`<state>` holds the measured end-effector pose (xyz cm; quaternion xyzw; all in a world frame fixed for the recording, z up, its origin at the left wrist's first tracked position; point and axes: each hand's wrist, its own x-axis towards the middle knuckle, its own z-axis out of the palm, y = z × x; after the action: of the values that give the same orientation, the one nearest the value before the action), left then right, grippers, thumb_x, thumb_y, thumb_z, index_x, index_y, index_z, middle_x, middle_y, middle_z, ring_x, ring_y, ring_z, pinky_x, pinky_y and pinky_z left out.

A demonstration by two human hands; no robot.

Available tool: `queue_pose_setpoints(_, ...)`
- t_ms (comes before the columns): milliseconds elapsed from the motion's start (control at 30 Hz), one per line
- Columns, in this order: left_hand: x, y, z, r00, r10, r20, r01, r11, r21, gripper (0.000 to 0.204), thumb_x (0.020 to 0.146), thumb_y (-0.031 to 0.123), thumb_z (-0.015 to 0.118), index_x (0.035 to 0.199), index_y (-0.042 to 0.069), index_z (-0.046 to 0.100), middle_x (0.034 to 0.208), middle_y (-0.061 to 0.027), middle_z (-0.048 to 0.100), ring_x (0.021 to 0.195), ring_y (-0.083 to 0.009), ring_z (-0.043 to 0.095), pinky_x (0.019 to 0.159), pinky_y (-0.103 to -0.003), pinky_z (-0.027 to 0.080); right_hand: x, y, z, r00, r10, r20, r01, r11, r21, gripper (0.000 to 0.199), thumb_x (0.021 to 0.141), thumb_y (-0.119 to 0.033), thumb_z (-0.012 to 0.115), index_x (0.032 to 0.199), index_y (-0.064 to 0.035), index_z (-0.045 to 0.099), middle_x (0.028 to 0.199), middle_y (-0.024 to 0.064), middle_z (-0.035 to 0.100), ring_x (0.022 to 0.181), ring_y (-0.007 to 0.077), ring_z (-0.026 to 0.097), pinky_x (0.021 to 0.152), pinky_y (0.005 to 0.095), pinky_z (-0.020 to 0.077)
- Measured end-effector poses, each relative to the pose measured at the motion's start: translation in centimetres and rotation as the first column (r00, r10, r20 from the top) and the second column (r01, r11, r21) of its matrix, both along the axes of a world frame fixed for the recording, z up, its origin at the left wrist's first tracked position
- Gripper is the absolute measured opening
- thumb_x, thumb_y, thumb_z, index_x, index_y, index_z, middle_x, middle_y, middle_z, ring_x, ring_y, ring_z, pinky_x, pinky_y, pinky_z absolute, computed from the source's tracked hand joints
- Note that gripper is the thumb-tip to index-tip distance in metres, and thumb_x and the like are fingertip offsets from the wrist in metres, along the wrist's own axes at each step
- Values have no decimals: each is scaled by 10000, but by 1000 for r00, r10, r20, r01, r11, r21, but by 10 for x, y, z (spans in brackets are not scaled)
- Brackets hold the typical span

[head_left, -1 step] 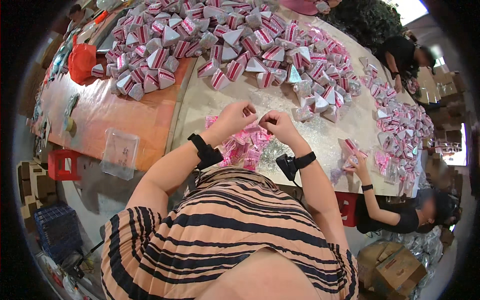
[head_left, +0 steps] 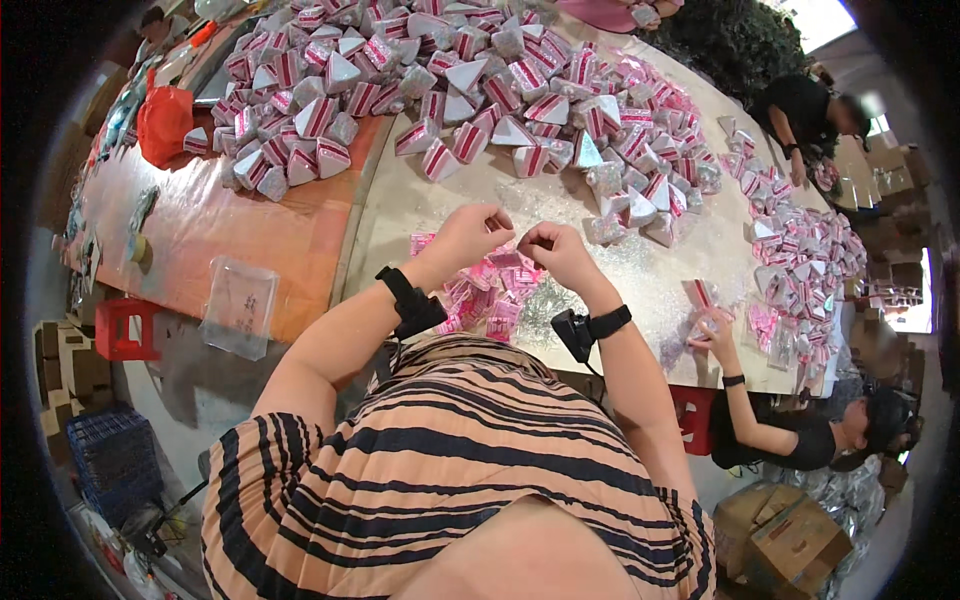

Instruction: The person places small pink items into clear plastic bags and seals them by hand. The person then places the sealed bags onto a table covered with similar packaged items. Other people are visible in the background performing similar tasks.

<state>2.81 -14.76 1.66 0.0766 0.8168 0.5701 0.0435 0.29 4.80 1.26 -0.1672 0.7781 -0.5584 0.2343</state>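
Above the near part of the table, my left hand (head_left: 478, 234) and my right hand (head_left: 560, 254) face each other with a small gap between them. The fingers of both are curled into a pinch. Whatever the fingertips hold, if anything, is too small to make out. Just below them lies a loose heap of pink-and-white printed packets (head_left: 490, 295), partly hidden by my left wrist. Clear, glittery bits (head_left: 550, 310) are scattered on the table beside the heap. Each of my wrists wears a black strap with a small device.
A big pile of wrapped wedge-shaped packs (head_left: 480, 90) with pink stripes spans the far side. On the right, a co-worker's hand (head_left: 712, 335) handles a similar pack. A clear plastic tray (head_left: 240, 308) overhangs the left edge, near a red stool (head_left: 127, 330). Cardboard boxes (head_left: 800, 540) stand lower right.
My hands have not visibly moved. The co-worker's hand on the right has shifted slightly at the pack, and that person's head has tilted a little.
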Motion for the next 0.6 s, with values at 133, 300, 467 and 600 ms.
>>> queue_pose_setpoints(133, -7, -2, -7, 999, -43, 33, 40, 996, 80, 147, 785, 113, 635, 845, -21, 624, 727, -29, 608, 626, -92, 537, 574, -246, 448, 0, -1, 11, 998, -1, -67, 2, 1000, 14, 80, 772, -39, 580, 802, 27, 614, 686, 12, 581, 603, 58, 511, 537, 213, 420)
queue_pose_setpoints(300, -7, 1, 9, 961, 28, 274, -101, 962, 255, 131, 784, 110, 638, 852, -2, 641, 705, -26, 608, 600, -71, 537, 522, -216, 427, -2, -4, 10, 985, -29, -168, 30, 1000, 3, 65, 769, -49, 597, 786, 13, 606, 691, -3, 562, 595, 51, 495, 529, 201, 403)
queue_pose_setpoints(467, -9, -7, 10, 940, -27, 340, -96, 935, 340, 130, 783, 121, 644, 836, 3, 637, 691, -19, 602, 582, -71, 543, 497, -204, 418, -5, -6, 7, 969, -47, -241, 45, 999, -15, 61, 779, -60, 607, 798, -2, 603, 694, -7, 563, 598, 48, 504, 527, 198, 400)
queue_pose_setpoints(600, -9, -7, 14, 957, -19, 289, -77, 945, 318, 103, 779, 98, 637, 816, 2, 633, 693, -20, 603, 588, -70, 542, 503, -208, 420, -9, -7, 6, 988, -68, -142, 55, 994, -93, 66, 798, -78, 615, 816, -16, 601, 690, 4, 573, 577, 55, 517, 515, 200, 405)
